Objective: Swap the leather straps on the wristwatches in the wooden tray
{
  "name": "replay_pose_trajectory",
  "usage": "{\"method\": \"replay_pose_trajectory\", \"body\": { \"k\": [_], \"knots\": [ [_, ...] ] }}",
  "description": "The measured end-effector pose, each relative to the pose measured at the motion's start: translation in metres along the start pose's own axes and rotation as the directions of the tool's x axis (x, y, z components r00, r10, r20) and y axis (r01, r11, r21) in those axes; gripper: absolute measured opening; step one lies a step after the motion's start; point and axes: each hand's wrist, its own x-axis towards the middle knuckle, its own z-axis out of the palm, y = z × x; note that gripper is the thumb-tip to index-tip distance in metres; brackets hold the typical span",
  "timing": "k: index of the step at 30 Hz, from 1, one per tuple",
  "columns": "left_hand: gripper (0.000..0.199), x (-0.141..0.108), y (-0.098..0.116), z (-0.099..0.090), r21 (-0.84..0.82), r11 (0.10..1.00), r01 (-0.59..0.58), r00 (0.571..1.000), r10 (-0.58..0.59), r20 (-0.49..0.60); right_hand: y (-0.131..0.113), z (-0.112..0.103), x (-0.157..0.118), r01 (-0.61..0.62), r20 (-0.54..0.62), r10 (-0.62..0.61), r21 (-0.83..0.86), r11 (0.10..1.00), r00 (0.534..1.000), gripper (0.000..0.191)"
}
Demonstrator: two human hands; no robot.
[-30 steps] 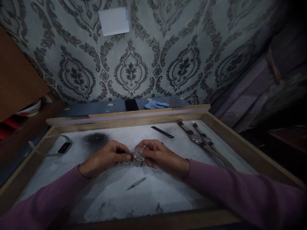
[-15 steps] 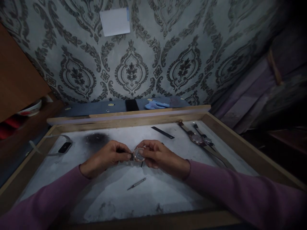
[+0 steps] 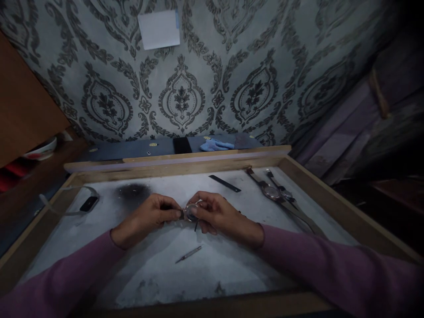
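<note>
You have the round watch (image 3: 191, 212) up between your two hands, over the middle of the wood-framed tray (image 3: 205, 159), its glass tilted up towards you. Your right hand (image 3: 217, 214) is closed on the watch, thumb lying over the near right part of the face, so you can't read the dial, and the other fingers are mostly tucked behind it. Your left hand (image 3: 150, 216) pinches a small dark piece (image 3: 182, 214) at the watch's left edge; it looks like strap, but your fingertips cover too much to be sure. A thin dark sliver (image 3: 196, 226) shows just below the watch, and you can't tell what it belongs to. Nearer you on the pale tray floor lies a slim pointed tool (image 3: 188, 254), slanting and touching neither hand. Beyond your right hand is a flat black strip (image 3: 225, 183), and further right a large watch (image 3: 272, 192) lies close beside a smaller watch (image 3: 286, 194), their straps hard to separate in the dimness. Off to the left sits a smartwatch (image 3: 88, 203) with a pale band. Behind the tray's far rim are a flat black object (image 3: 182, 145) and a crumpled blue cloth (image 3: 216, 145), their near edges close to that rim
</note>
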Motion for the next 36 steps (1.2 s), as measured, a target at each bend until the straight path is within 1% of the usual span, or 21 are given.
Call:
{"method": "replay_pose_trajectory", "body": {
  "k": [4,7,12,19,29,36],
  "knots": [
    [0.018,0.000,-0.002,0.001,-0.006,1.000,0.017,1.000,-0.017,-0.015,-0.003,0.001,-0.003,0.035,0.002,-0.035,-0.040,0.999,0.999,0.021],
    [0.021,0.000,-0.004,0.001,-0.033,0.999,0.009,1.000,-0.009,-0.005,-0.001,0.001,-0.004,0.051,-0.002,-0.051,-0.048,0.998,0.999,0.018],
    [0.023,-0.001,0.000,0.002,-0.030,0.999,0.016,1.000,-0.016,-0.005,0.001,0.002,-0.004,0.073,0.010,-0.073,-0.053,0.996,0.997,0.012],
    [0.022,-0.003,0.002,0.003,-0.005,1.000,0.002,1.000,-0.002,-0.014,-0.001,0.003,-0.005,0.050,0.007,-0.049,-0.039,0.998,0.999,0.014],
    [0.019,-0.005,0.002,0.006,-0.010,0.996,-0.084,0.996,0.084,-0.008,-0.001,0.003,-0.008,0.075,0.002,-0.075,-0.028,0.997,0.997,0.013],
    [0.017,0.001,-0.009,0.005,-0.024,0.981,-0.192,0.981,0.192,-0.002,-0.002,0.003,-0.009,0.092,-0.005,-0.093,-0.036,0.995,0.996,0.018]
  ]
}}
